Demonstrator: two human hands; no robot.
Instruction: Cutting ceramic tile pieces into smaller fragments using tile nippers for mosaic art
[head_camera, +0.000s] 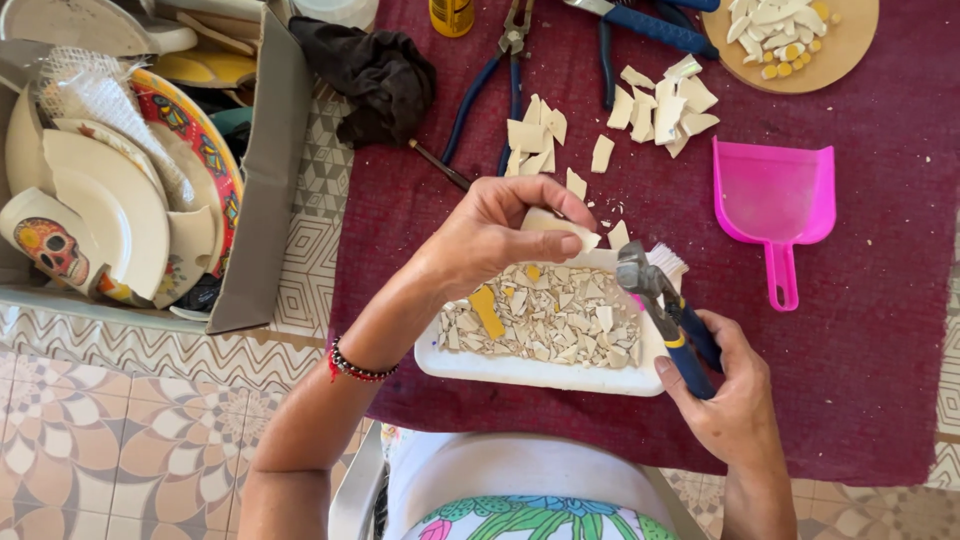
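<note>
The left hand (497, 238) pinches a cream ceramic shard (556, 224) between thumb and fingers, above the white tray (530, 370) of broken tile bits. The right hand (728, 392) is clenched round blue-handled tile nippers (668, 316), their head just beside the shard. A pink dustpan (775, 200) lies beyond the right hand, a yellow bottle (452, 15) beyond the left.

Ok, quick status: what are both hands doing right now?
Left hand pinches a cream tile piece. Right hand grips blue-handled nippers. White tray of shards beneath. Nothing in the way.
</note>
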